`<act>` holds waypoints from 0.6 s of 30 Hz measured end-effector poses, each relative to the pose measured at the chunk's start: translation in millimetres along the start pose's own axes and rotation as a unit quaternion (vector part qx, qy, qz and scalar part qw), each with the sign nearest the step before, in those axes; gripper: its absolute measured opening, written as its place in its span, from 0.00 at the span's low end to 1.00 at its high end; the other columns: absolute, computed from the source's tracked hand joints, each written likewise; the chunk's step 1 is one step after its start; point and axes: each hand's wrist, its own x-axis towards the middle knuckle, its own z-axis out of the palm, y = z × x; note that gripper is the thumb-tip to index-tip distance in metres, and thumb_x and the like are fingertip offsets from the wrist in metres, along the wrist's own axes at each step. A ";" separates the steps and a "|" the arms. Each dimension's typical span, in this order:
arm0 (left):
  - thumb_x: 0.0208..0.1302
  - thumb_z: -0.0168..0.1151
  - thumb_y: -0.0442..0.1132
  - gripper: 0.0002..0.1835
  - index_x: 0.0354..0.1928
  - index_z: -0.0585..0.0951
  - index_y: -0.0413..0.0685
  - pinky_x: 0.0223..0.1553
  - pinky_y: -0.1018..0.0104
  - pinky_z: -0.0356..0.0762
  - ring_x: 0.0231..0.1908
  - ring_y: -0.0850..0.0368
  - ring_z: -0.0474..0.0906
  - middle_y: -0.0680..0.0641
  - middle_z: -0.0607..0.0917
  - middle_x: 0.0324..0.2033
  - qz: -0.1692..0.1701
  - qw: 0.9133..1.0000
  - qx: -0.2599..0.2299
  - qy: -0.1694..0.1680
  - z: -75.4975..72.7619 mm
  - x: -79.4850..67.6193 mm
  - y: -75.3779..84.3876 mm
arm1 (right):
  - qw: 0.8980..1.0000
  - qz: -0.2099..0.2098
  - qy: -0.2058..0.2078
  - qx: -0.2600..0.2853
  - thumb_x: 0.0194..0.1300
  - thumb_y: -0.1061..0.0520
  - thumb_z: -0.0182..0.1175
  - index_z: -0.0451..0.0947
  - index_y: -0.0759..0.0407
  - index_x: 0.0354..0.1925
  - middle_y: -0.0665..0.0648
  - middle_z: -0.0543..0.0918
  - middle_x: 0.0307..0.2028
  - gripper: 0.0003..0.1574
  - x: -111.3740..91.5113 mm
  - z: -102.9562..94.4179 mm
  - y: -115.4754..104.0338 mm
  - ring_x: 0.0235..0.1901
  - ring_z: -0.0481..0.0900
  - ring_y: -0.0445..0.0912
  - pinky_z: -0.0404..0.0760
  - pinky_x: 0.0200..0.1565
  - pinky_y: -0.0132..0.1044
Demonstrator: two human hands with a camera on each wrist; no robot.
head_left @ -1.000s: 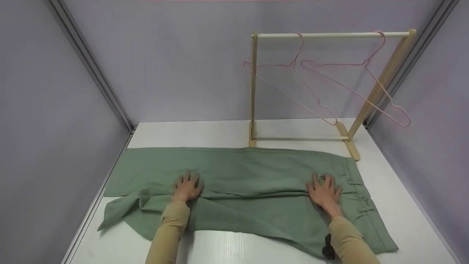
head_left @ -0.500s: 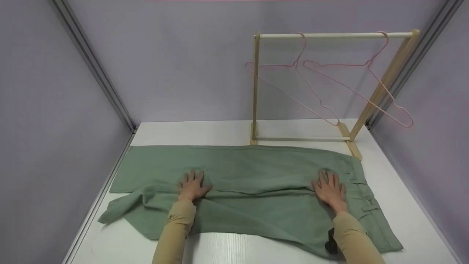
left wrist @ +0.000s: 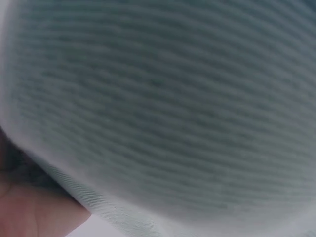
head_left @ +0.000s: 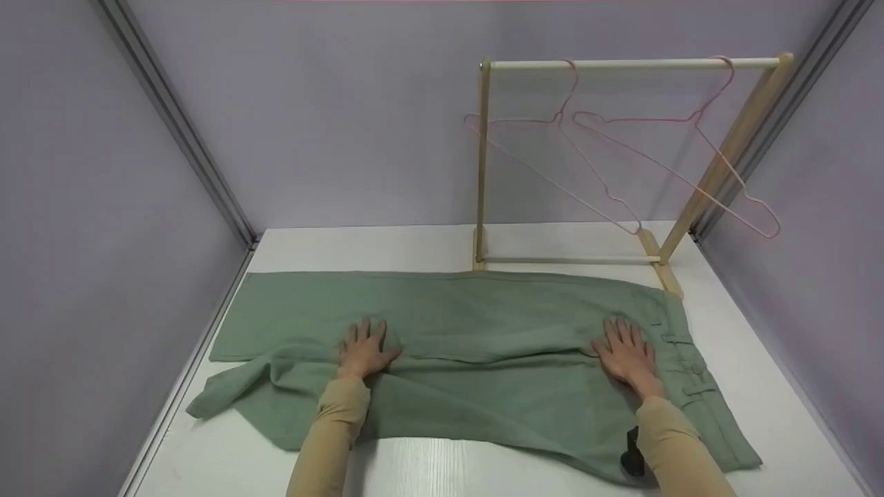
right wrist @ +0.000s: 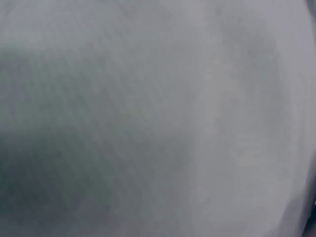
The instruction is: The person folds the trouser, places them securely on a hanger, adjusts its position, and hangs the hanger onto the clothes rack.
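One pair of green trousers (head_left: 483,310) is laid with its long axis running left to right across the white table (head_left: 359,248), directly under the left hand (head_left: 366,355) and right hand (head_left: 627,355).
Both palms are rested flat, fingers spread, with nothing grasped; the waistband (head_left: 697,373) is placed just beside the right hand, while the bunched leg end (head_left: 242,390) is found nearer the left hand, out to its left, and a crease (head_left: 497,360) is stretched lengthwise between the two.

Long tan sleeves (head_left: 330,424), creased near the cuffs (head_left: 351,390), bare hands (head_left: 362,355), small black device (head_left: 632,457) beside the right sleeve (head_left: 680,445)
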 end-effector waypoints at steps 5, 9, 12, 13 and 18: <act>0.73 0.57 0.52 0.35 0.75 0.63 0.42 0.73 0.27 0.45 0.78 0.29 0.46 0.33 0.55 0.78 0.030 0.999 0.008 0.022 2.8 -3.2 -6.6 | 0.997 -0.040 0.063 0.006 0.80 0.45 0.43 0.55 0.71 0.75 0.76 0.52 0.76 0.39 -9.4 -1.7 2.8 0.76 0.46 0.74 0.45 0.72 0.74; 0.73 0.58 0.48 0.31 0.70 0.70 0.38 0.72 0.28 0.50 0.75 0.29 0.54 0.32 0.64 0.74 0.064 0.996 0.003 0.056 3.7 -9.0 -13.7 | 0.985 -0.066 0.139 0.078 0.78 0.53 0.49 0.68 0.75 0.65 0.79 0.67 0.67 0.30 -20.1 -4.3 7.4 0.69 0.62 0.74 0.59 0.69 0.69; 0.73 0.58 0.47 0.28 0.67 0.73 0.36 0.72 0.28 0.51 0.74 0.29 0.58 0.31 0.69 0.71 0.085 0.993 -0.009 0.083 1.3 -15.1 -19.1 | 0.971 -0.069 0.196 0.119 0.75 0.57 0.54 0.73 0.76 0.60 0.79 0.74 0.61 0.25 -30.0 -5.8 13.5 0.64 0.68 0.73 0.64 0.66 0.66; 0.73 0.58 0.46 0.27 0.66 0.74 0.36 0.72 0.28 0.52 0.73 0.29 0.60 0.31 0.70 0.69 0.092 0.991 -0.012 0.095 -0.1 -17.1 -21.4 | 0.967 -0.065 0.214 0.126 0.74 0.58 0.55 0.74 0.76 0.58 0.79 0.75 0.59 0.23 -33.1 -6.4 16.0 0.62 0.69 0.72 0.65 0.65 0.65; 0.72 0.58 0.38 0.21 0.62 0.77 0.37 0.70 0.30 0.56 0.68 0.29 0.67 0.31 0.77 0.63 0.103 0.982 -0.032 0.155 -9.7 -26.4 -36.3 | 0.957 -0.006 0.261 0.125 0.70 0.61 0.57 0.75 0.75 0.57 0.80 0.74 0.58 0.22 -49.2 -13.8 27.7 0.62 0.67 0.73 0.60 0.65 0.66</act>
